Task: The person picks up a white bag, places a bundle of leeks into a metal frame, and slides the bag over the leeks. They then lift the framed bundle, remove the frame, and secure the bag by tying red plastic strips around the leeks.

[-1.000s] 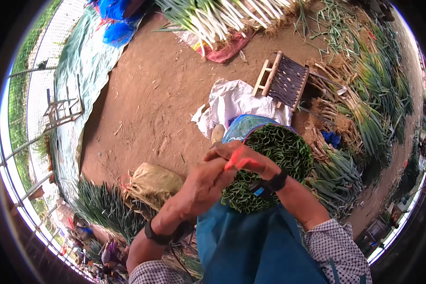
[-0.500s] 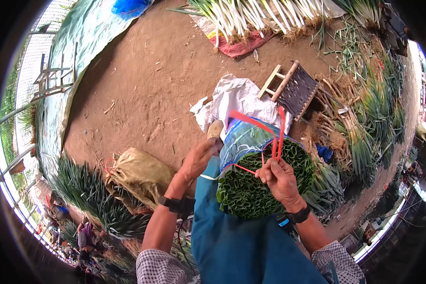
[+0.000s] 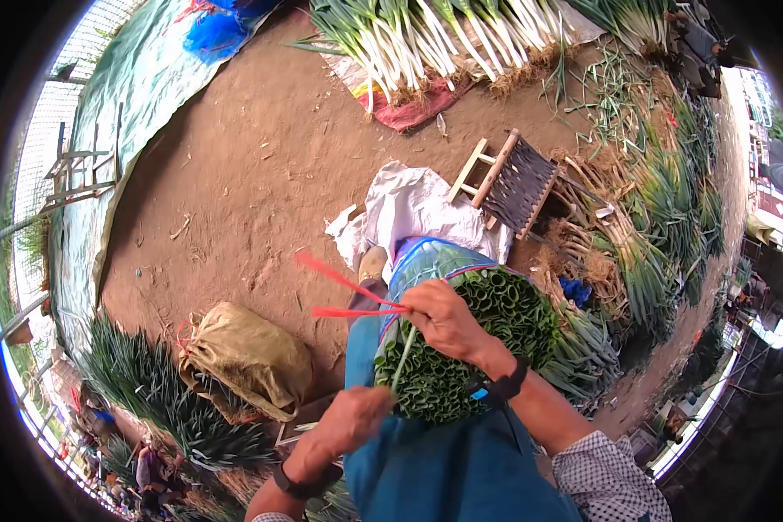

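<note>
A thick bundle of green onion leaves, cut ends facing up, stands against my legs inside a blue-green mesh sack. My right hand is above the bundle's left side, fingers pinched on a red plastic strap, whose two loose ends stick out leftward. My left hand, blurred by motion, is closed at the bundle's lower left edge. A thin pale green strip stretches from near my right hand to my left fingers, which seem to grip it.
A white sack lies beyond the bundle beside a low wooden stool. Trimmed leeks are laid at the back. More leeks pile up on the right. A tan sack and dark green leaves are at left.
My right hand has moved left across the bundle, swinging the red strap's ends leftward. My left hand has come down and toward me, with the pale strip now stretched between the hands.
</note>
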Demonstrator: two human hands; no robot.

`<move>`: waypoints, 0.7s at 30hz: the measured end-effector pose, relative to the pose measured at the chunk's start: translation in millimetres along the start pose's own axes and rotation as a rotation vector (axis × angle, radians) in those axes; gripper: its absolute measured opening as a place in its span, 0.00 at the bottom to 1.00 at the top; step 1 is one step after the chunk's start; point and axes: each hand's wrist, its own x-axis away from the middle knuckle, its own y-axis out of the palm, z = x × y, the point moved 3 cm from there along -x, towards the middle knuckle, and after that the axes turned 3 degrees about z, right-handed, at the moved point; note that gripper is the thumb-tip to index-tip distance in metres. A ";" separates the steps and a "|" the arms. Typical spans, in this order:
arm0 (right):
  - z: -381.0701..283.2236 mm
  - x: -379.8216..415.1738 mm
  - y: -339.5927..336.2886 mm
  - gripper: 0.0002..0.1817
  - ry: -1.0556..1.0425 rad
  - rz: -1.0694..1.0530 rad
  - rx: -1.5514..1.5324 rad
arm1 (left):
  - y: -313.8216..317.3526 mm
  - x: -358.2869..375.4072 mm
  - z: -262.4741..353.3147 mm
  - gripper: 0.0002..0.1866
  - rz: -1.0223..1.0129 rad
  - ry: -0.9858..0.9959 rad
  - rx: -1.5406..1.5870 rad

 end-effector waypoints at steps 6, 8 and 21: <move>29.6 -31.1 -0.1 0.07 0.381 -0.216 -0.450 | -9.0 -16.2 101.8 0.04 -0.237 0.066 0.066; 49.4 -31.0 -7.3 0.09 0.504 -0.175 -0.599 | -11.5 -5.0 116.0 0.08 -0.398 0.077 0.130; 110.1 -20.9 -11.6 0.12 0.679 -0.126 -1.016 | -272.6 181.1 264.0 0.10 0.840 0.633 0.308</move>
